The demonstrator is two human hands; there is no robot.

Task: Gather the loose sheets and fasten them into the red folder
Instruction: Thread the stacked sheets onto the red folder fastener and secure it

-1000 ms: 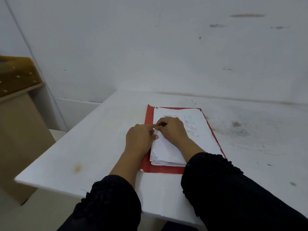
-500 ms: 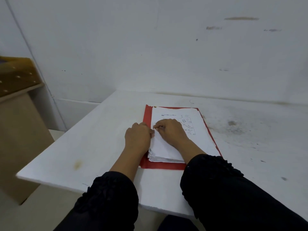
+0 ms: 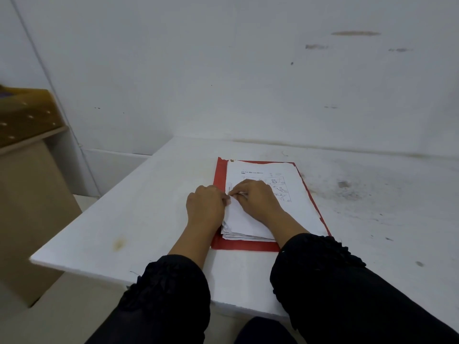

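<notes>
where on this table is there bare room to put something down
Bare table lies left of the red folder, and a wider, smudged stretch to its right. The folder itself is crowded: the sheets cover it, with the left hand and right hand on their left edge.

Stack of sheets [image 3: 258, 207] on an open folder [image 3: 219, 175] on the table [image 3: 149, 219], wall behind, left hand [image 3: 206, 204] at the stack's left edge, right hand [image 3: 255, 198] on the stack, cabinet [image 3: 27, 170] left of the table

Red folder [image 3: 219, 175] under white sheets [image 3: 293, 207] on a white table [image 3: 149, 219].
</notes>
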